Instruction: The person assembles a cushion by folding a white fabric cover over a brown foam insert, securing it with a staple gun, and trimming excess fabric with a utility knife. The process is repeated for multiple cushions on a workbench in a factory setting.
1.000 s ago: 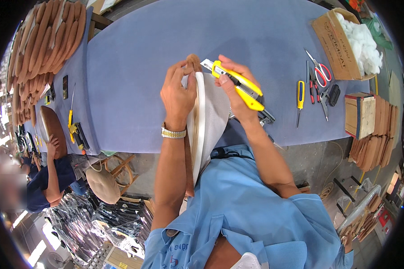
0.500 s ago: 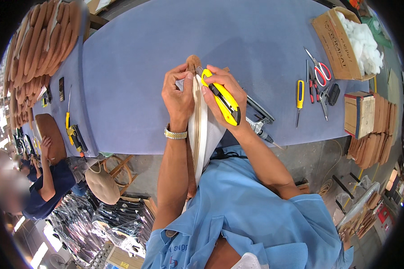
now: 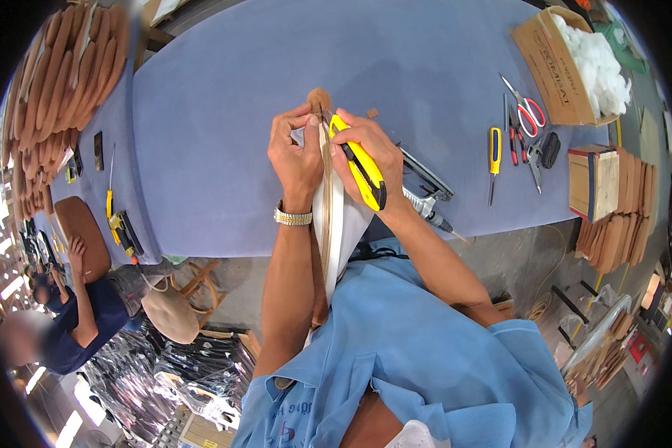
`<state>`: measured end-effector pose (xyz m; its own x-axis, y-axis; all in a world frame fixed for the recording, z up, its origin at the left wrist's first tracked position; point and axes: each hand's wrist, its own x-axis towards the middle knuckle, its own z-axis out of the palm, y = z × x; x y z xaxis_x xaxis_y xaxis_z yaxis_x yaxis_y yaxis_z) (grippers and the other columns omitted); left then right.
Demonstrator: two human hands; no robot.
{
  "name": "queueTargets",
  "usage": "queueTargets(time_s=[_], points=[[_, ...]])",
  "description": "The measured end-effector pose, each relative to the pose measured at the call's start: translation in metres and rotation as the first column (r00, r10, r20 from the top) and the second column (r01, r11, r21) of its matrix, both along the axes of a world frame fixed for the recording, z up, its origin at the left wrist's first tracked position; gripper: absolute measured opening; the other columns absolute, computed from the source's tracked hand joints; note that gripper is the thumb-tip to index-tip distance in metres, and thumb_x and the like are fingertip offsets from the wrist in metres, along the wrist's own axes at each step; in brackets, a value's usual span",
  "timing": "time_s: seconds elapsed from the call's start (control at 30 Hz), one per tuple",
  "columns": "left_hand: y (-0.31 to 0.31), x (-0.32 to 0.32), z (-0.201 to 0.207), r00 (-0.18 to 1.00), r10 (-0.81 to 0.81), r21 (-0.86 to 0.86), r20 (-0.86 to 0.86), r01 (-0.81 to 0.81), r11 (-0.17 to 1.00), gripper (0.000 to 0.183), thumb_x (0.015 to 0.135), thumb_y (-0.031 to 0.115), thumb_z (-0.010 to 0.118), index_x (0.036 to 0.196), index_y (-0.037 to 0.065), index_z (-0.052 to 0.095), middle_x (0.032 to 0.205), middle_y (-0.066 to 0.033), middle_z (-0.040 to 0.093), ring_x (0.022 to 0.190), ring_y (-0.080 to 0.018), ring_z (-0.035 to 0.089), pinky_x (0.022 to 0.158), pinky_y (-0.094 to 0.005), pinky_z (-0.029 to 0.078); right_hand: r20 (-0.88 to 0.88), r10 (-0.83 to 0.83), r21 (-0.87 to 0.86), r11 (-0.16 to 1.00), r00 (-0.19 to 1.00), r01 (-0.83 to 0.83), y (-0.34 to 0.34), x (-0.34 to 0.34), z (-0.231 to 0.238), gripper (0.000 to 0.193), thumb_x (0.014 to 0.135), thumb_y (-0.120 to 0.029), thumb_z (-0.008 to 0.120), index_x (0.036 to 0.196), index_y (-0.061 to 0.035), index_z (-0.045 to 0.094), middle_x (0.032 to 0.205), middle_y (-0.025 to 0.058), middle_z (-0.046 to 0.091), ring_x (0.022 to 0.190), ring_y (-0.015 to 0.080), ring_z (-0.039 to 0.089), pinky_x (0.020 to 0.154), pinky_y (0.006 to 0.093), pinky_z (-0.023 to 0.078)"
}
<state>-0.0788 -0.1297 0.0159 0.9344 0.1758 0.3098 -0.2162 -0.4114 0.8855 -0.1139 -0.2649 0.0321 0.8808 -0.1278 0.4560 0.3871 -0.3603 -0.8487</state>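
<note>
A slim padded piece (image 3: 334,239) with a tan strip and white edge stands on its side between my forearms, its brown tip (image 3: 319,98) pointing away from me. My left hand (image 3: 294,155), with a metal watch at the wrist, pinches the piece just below that tip. In my right hand (image 3: 373,155) is a yellow utility knife (image 3: 365,170), its front end against the piece beside my left fingers. The blade's exact contact is too small to make out. A small brown scrap (image 3: 372,113) lies just beyond my right hand.
Right of my hand rests a staple gun (image 3: 429,201). Farther right are a yellow screwdriver (image 3: 495,153), red-handled scissors (image 3: 531,116), pliers (image 3: 516,138) and a carton (image 3: 549,71) of white stuffing. Brown pads (image 3: 67,75) are stacked at left, where another person (image 3: 89,325) works.
My right hand and the knife have shifted slightly left, and the knife's rear end has swung toward me. The brown scrap is now uncovered. My left hand keeps its pinch.
</note>
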Motion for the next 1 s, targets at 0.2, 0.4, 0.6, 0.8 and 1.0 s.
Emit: queueTargets(time_s=[0.2,0.4,0.6,0.8,1.0], points=[[-0.002,0.001,0.000,1.000,-0.004,0.020,0.018,0.004,1.000,0.007,0.095,0.004,0.071,0.095,0.000,0.066,0.109,-0.0168,0.074,0.101,-0.0280,0.071,0.089,-0.0383,0.055,-0.013,0.013,0.013,1.000,1.000,-0.013,0.000,-0.004,-0.001,0.018,0.084,-0.006,0.076,0.100,-0.0048,0.068,0.121,0.0231,0.073,0.106,0.0339,0.074,0.086,0.0379,0.059],[0.000,0.000,0.005,0.998,-0.041,0.120,0.041,0.035,0.992,0.006,0.095,0.004,0.070,0.096,0.001,0.065,0.110,-0.0152,0.073,0.103,-0.0294,0.071,0.090,-0.0393,0.054,-0.029,0.007,0.065,0.998,1.000,-0.005,0.002,-0.008,-0.004,0.018,0.084,-0.005,0.077,0.100,-0.0041,0.069,0.123,0.0226,0.073,0.107,0.0327,0.074,0.088,0.0363,0.059],[0.006,0.004,0.012,0.988,-0.139,0.276,0.062,0.117,0.954,0.008,0.094,0.003,0.069,0.102,0.003,0.067,0.117,-0.0148,0.071,0.105,-0.0320,0.070,0.091,-0.0404,0.055,-0.062,0.015,0.198,0.980,0.998,-0.002,0.003,-0.013,-0.006,0.016,0.088,-0.004,0.075,0.103,-0.0029,0.070,0.129,0.0227,0.071,0.110,0.0301,0.074,0.093,0.0351,0.058],[0.010,0.003,0.029,0.990,-0.135,0.380,-0.039,0.139,0.915,0.010,0.093,0.002,0.071,0.103,0.004,0.070,0.123,-0.0151,0.070,0.104,-0.0325,0.071,0.087,-0.0389,0.057,0.034,-0.072,0.261,0.963,0.997,0.061,0.001,-0.014,-0.002,0.015,0.090,-0.004,0.073,0.104,-0.0011,0.069,0.130,0.0241,0.069,0.109,0.0308,0.074,0.092,0.0360,0.058],[0.020,-0.004,0.016,0.994,-0.096,0.300,0.043,0.079,0.951,0.006,0.094,0.004,0.073,0.099,0.003,0.070,0.118,-0.0140,0.073,0.103,-0.0279,0.071,0.084,-0.0374,0.057,0.043,-0.028,0.342,0.940,0.999,0.011,-0.006,-0.006,0.003,0.018,0.091,-0.001,0.072,0.109,-0.0004,0.067,0.131,0.0251,0.068,0.112,0.0296,0.072,0.096,0.0360,0.058]])
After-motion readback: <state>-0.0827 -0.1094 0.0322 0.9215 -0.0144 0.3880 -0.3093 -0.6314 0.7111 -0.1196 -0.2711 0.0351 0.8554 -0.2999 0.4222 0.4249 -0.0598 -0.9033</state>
